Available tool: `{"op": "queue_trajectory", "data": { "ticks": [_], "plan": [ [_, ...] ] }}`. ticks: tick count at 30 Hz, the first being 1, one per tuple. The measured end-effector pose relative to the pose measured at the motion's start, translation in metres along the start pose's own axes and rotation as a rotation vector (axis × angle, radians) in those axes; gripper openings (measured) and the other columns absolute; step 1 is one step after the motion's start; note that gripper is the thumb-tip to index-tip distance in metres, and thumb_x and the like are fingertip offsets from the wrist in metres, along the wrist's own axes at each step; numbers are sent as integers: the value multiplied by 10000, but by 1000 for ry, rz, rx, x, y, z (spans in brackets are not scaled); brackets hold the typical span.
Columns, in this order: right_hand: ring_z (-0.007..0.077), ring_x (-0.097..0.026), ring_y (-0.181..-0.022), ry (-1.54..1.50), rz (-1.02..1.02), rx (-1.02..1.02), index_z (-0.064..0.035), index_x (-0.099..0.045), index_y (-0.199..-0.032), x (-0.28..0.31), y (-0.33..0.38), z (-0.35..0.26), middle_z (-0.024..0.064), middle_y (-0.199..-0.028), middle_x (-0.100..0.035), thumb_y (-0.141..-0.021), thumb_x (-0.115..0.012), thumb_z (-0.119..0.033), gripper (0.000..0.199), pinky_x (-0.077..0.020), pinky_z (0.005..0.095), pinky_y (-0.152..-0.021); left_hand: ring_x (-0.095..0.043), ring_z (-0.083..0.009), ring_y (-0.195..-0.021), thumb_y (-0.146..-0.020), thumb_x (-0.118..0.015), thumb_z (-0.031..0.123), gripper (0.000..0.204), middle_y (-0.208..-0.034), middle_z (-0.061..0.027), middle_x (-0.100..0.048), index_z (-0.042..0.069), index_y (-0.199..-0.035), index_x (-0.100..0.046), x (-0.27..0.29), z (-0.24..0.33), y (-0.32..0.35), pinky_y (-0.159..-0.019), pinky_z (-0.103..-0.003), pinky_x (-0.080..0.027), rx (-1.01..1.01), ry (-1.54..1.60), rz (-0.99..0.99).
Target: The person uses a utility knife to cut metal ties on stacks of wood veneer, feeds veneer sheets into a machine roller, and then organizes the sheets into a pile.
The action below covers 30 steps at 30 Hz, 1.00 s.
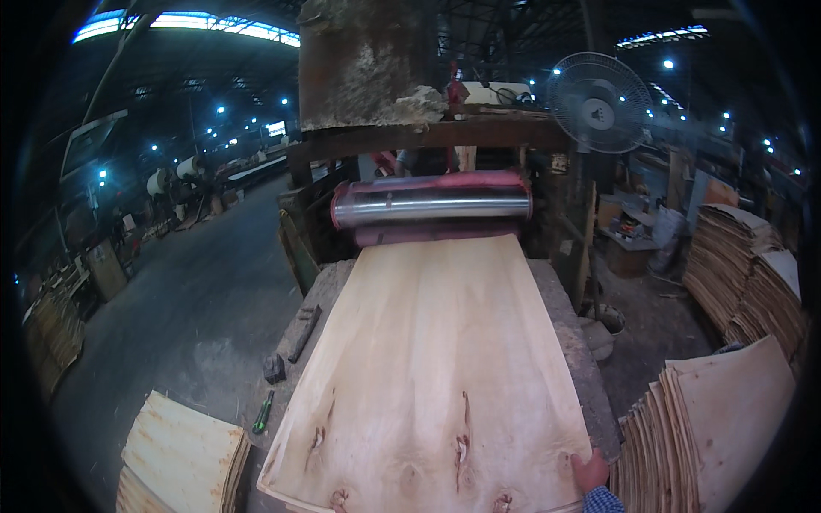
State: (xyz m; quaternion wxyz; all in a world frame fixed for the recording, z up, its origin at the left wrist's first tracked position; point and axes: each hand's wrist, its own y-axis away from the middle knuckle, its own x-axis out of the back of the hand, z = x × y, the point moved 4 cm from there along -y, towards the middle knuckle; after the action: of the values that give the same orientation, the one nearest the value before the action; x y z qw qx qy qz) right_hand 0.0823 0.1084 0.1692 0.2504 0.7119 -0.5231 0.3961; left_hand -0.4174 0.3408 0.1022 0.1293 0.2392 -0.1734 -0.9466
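A wide, pale wood veneer sheet (pixel 428 342) with dark knots and cracks lies lengthwise before me. Its far end reaches a machine's shiny metal roller (pixel 436 205), which has pinkish-red coating above and below it. At the sheet's near right corner, my right hand (pixel 590 470) grips the edge, thumb on the upper face and the other fingers partly hidden. A checked blue cuff shows at that wrist. My left hand cannot be made out in the picture.
Stacked veneer stands at right (pixel 727 410) and at lower left (pixel 184 449). A green cutter knife (pixel 263 412) and a dark bar (pixel 304 333) rest on the table's left margin. A fan (pixel 599 103) is mounted right of the machine; a bucket (pixel 609 320) stands below.
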Motion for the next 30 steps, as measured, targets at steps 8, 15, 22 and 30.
{"op": "queue_trajectory", "data": {
  "ticks": [8,15,22,30],
  "plan": [
    [406,-660,-884,12,-3,45,1,-599,-1006,0,0,2,230,-927,-684,-768,-737,-361,454,-516,474,-801,-480,-308,-1249,-885,-570,550,673,-1366,-128,-492,123,-1390,-444,2,-1,4,-1031,-463,-437,-3,-2,-8],
    [419,-647,-896,10,-38,46,11,-605,-1005,8,4,-10,245,-942,-675,-774,-732,-373,466,-503,489,-810,-493,-315,-1236,-886,-567,558,690,-1363,-136,-496,112,-1395,-435,7,-7,-1,-1020,-464,-449,29,9,13],
    [412,-649,-898,-3,-50,11,1,-606,-992,6,4,-6,237,-935,-680,-775,-725,-408,478,-502,479,-815,-505,-321,-1223,-886,-564,567,708,-1360,-145,-499,101,-1401,-425,9,-8,-3,-1009,-466,-461,47,7,22],
    [404,-654,-895,11,-54,16,-4,-606,-1004,8,3,-6,230,-936,-683,-780,-720,-409,477,-503,476,-811,-520,-328,-1209,-887,-560,577,728,-1356,-154,-503,89,-1406,-415,12,-12,-4,-996,-468,-475,65,11,32]
  ]
}}
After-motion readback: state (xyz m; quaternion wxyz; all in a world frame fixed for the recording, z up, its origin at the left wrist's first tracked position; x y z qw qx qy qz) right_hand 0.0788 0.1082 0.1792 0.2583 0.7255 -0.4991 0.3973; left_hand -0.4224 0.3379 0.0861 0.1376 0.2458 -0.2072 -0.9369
